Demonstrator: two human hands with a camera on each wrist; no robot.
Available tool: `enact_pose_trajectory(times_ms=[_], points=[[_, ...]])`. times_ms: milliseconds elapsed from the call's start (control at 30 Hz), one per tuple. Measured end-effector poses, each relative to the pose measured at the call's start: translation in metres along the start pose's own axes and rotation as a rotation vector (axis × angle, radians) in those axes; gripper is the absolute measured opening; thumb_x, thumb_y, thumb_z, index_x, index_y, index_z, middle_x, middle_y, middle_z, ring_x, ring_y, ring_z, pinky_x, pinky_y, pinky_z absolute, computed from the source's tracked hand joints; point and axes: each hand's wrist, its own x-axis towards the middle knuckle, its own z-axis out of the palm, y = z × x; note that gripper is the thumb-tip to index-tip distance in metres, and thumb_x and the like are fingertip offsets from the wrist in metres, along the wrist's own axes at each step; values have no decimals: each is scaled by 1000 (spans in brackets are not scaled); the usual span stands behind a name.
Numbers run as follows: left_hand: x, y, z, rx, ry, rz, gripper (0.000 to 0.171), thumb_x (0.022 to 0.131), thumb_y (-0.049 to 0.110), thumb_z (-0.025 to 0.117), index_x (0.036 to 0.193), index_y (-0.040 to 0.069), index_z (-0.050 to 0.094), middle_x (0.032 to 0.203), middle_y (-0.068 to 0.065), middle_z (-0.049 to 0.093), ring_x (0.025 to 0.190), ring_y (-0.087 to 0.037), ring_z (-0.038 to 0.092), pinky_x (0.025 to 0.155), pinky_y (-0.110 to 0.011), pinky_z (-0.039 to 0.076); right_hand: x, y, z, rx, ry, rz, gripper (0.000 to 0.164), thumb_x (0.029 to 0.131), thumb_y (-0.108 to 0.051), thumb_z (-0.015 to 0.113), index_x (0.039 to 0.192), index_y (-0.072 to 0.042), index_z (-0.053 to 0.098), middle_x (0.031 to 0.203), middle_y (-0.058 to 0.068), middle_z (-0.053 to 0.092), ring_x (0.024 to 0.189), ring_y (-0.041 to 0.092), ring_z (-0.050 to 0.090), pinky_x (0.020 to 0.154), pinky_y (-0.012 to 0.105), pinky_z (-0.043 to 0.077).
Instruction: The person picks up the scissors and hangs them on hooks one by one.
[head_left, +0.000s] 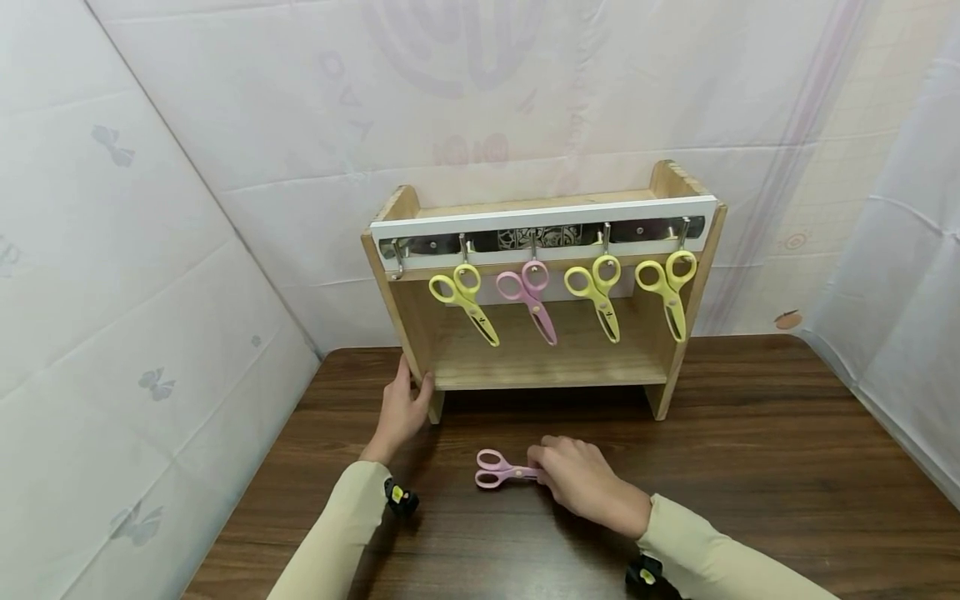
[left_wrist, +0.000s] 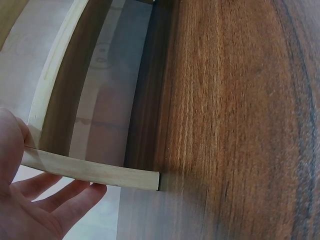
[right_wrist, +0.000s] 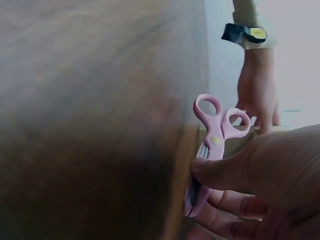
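In the head view my right hand (head_left: 581, 479) pinches a pair of pink scissors (head_left: 501, 470) by the blades, its handle loops pointing left. The right wrist view shows the thumb pressed on the blades of these scissors (right_wrist: 215, 131) with the fingers behind. My left hand (head_left: 401, 408) grips the lower left side panel of a wooden shelf (head_left: 551, 379), thumb in front and fingers around the outer face. That panel's edge (left_wrist: 100, 171) lies between thumb and fingers in the left wrist view.
A hook rail (head_left: 540, 237) runs across the shelf's front. From its hooks hang yellow scissors (head_left: 465, 302), pink scissors (head_left: 528, 300), and more yellow scissors (head_left: 597, 296) at the right. The leftmost hook (head_left: 397, 262) is bare. The shelf stands on a dark wooden table (head_left: 787, 433) against a cloth backdrop.
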Motion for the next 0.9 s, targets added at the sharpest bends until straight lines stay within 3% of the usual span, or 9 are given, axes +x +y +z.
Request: enact_pose_trajectory(times_ms=[167,433,700,833,900], points=[[0,-2,0,11,12,15,52,108,17,54,154,3,35,129,-32,62,112,-41,67,80,-51,61,15,-2,-23,-55,27,-52,16,86,-12,84,84,-18,70,78,-6,59,68,14,60,51,26,48],[1,-1,1,47,48,62,50,106,13,56,150,-2,38,121,-31,66,108,-41,68,81,-52,60,47,-11,-65,-74,143,-110,15,87,-14,84,89,-20,70,83,-7,62,72,15,62,54,30,51],[0,-3,2,119,99,135,49,96,1,65,140,-3,45,106,-28,70,93,-43,70,76,-57,57,83,-29,-95,66,223,-125,10,90,-14,81,95,-19,74,88,-7,64,78,12,63,60,33,53],[0,-2,2,114,105,121,33,98,5,64,127,-2,52,92,-22,70,88,-40,68,76,-55,56,101,-38,-101,152,291,-148,9,90,-12,81,96,-15,76,87,-6,67,75,9,63,63,30,54],[0,-2,2,93,98,99,30,101,7,61,129,-1,52,91,-20,69,90,-38,68,78,-53,56,110,-43,-103,196,328,-154,9,90,-10,81,96,-13,77,86,-4,67,74,8,63,64,28,53]])
